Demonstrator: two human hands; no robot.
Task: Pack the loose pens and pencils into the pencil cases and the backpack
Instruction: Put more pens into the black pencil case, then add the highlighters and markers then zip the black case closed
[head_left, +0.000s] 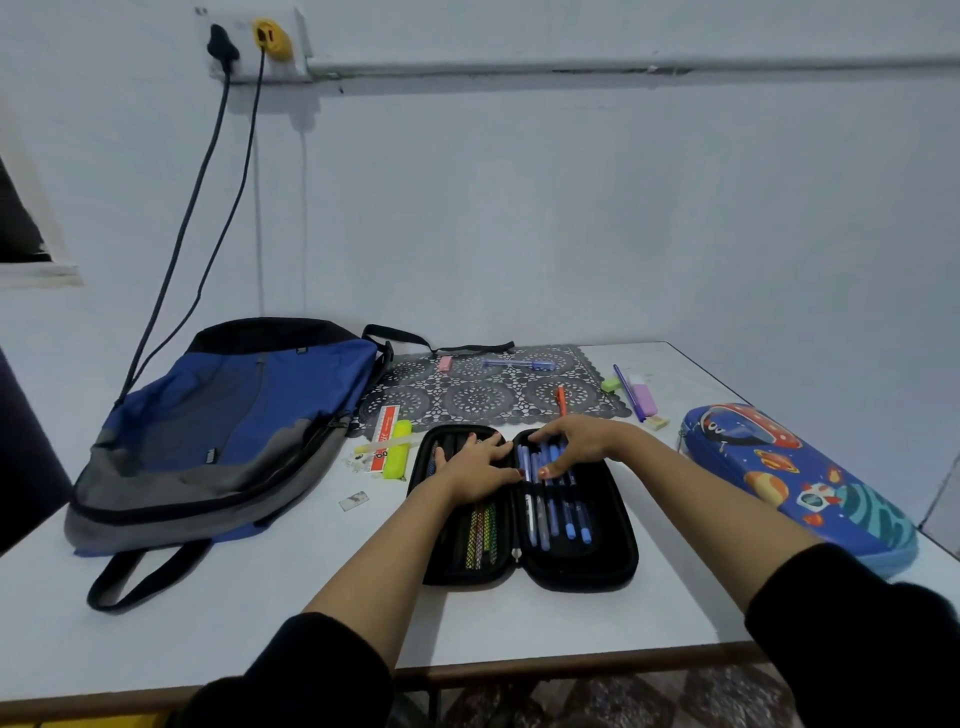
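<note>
1. While the black pencil case (582, 566) lies opened flat on the table (249, 629), both hands rest on it, one on each half.
2. The left hand (475, 467) lies palm down on the left half. Its fingers are straight and spread, holding nothing. Coloured pencils (483, 535) show in the case just behind its wrist, toward the person.
3. The right hand (569, 447) arches over the right half, fingers bent down onto a row of blue pens (566, 514). Its thumb touches them near the case's middle fold. Whether it pinches a pen or only presses on them, I cannot tell.
4. The two thumbs come close together over that fold.
5. Just beyond the right hand's knuckles, an orange pen (561, 400) lies on a dark lace mat (483, 397). Farther beyond, a blue pen (519, 365) lies along the mat's far side, and a pink eraser (445, 364) sits well beyond the left hand.
6. To the right of the right hand and a little beyond it lie a green eraser (611, 384), a thin purple pen (628, 392), a purple highlighter (645, 399) and a small pale eraser (657, 422), all near one another.
7. Farther right of the right forearm, a blue pencil case (795, 478) printed with planets and a rocket lies closed, well apart from the hand.
8. Just left of the left hand lie a yellow highlighter (397, 452) and a red-and-white ruler (383, 431), side by side.
9. Well to the left of the left hand, a blue and grey backpack (234, 431) lies flat on the table.
</note>
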